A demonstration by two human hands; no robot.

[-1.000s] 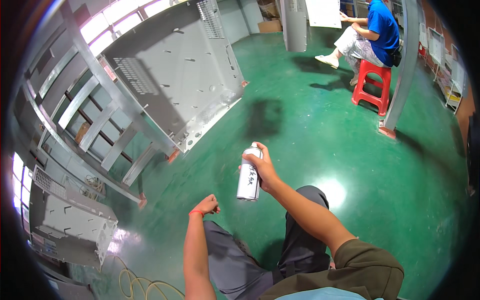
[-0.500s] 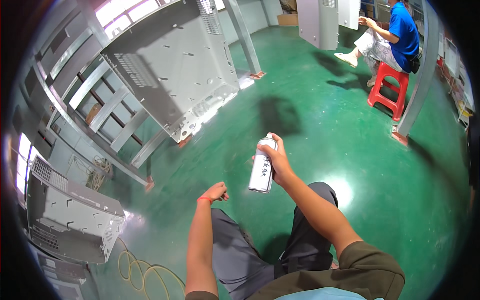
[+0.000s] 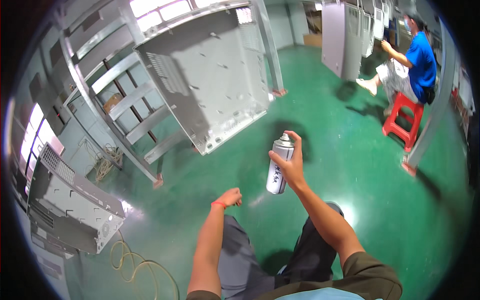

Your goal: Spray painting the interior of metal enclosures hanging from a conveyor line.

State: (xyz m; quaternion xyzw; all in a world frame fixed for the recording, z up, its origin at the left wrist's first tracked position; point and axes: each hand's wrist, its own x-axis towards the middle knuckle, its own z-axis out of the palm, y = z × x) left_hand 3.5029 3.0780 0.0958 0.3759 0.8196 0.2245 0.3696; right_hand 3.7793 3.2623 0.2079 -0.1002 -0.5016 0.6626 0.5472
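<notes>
My right hand grips a white spray can with dark handwriting on its side. The can is nearly upright, its index finger arched over the nozzle and the thumb across its upper front. To its left, my left hand hovers above my knee, fingers curled in and nothing visible in them; a red band circles that wrist. Beyond the can hangs a large grey sheet-metal cabinet shell, its open side facing me, with vent slots and small tabs inside. Neither hand touches it.
A smaller grey metal housing is at the left, near a yellow hose on the green floor. Metal posts and a frame stand behind. At right, a person in blue sits on a red stool beside hanging panels.
My view has shifted, so the surroundings sit further right and lower. My right hand has moved right with the spray can, whose nozzle now shows more clearly. The left hand stays curled.
</notes>
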